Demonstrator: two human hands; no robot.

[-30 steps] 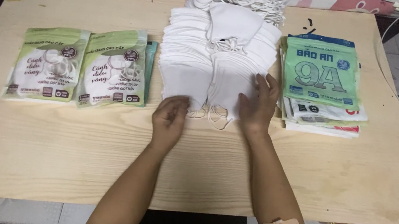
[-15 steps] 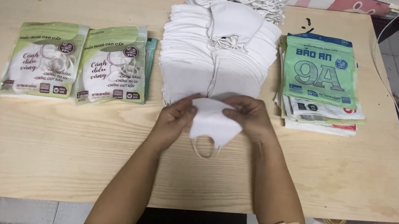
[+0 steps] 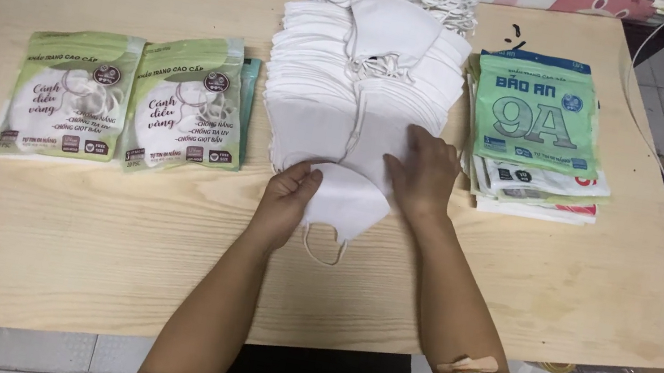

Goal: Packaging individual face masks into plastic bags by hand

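At the near edge of the fanned stack of white masks [image 3: 358, 91], your left hand [image 3: 286, 201] pinches one folded white mask [image 3: 343, 200] by its left side, grip closed on the fabric, while your right hand [image 3: 423, 175] lies flat, fingers spread and holding nothing, across the lowest masks of the stack and the top right of that single mask. The mask rests on the pale wooden table [image 3: 68, 240], its ear loop [image 3: 324, 249] trailing toward you. To lift one piece cleanly, you would do well to keep the right palm pressing the stack down and slide the pinched mask toward you, watching that the loop does not snag a neighbour. Two green-and-white pouches [image 3: 129, 101] sit well to the left; a pile of green flat packets [image 3: 538, 127] lies just right of the stack.
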